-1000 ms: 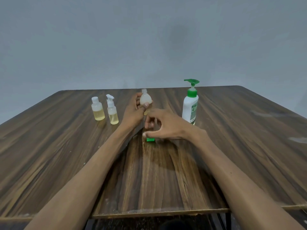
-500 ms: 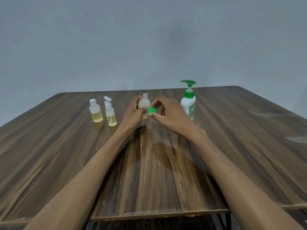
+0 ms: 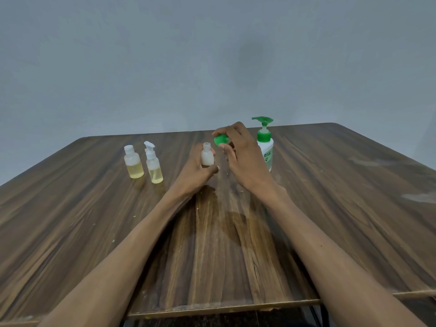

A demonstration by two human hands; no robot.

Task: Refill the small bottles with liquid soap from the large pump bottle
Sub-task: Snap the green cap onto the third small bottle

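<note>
My left hand [image 3: 197, 169] grips a small white bottle [image 3: 207, 155] upright above the table, its neck uncapped. My right hand [image 3: 243, 156] pinches a green cap [image 3: 221, 140] just above and to the right of that neck. Behind my right hand stands the large white pump bottle [image 3: 266, 147] with a green pump head. Two small clear bottles of yellow liquid stand at the left: one with a flat white cap [image 3: 133, 165] and one with a white spray top [image 3: 153, 164].
The wooden table [image 3: 330, 208] runs to a grey wall behind. A darker wet-looking patch [image 3: 233, 223] lies on the wood between my forearms. The table's front edge [image 3: 221, 308] is near my elbows.
My right hand picked the green cap up from the table and raised it to just above the small bottle's neck. My left hand kept hold of the bottle.
</note>
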